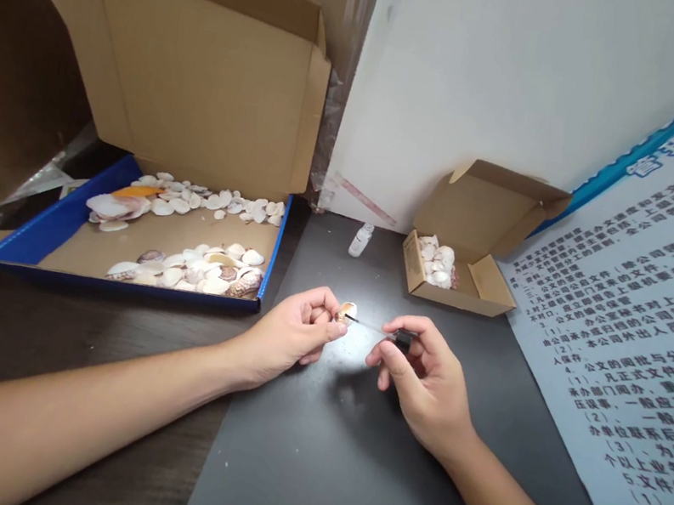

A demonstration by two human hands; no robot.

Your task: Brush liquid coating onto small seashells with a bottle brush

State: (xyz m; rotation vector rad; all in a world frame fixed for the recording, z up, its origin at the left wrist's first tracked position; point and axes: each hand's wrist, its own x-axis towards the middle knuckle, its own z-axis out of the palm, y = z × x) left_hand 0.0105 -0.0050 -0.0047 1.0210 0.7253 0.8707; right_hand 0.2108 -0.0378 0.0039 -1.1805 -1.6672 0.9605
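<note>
Between thumb and fingers, my left hand point(302, 324) pinches a small seashell point(348, 310), pale with brownish marks. My right hand point(423, 379) is closed around the black cap of a thin brush applicator point(402, 339). Its dark tip points left and reaches the shell; whether it touches the surface I cannot tell. Behind my hands a small white bottle point(360, 240) stands on the grey mat, its neck showing no cap.
A blue-sided cardboard box point(271, 263) with many shells lies open at left, its lid raised. At back right a small open cardboard box point(464, 300) holds white shells point(437, 261). A printed poster point(633, 337) borders the grey mat point(300, 471) on the right.
</note>
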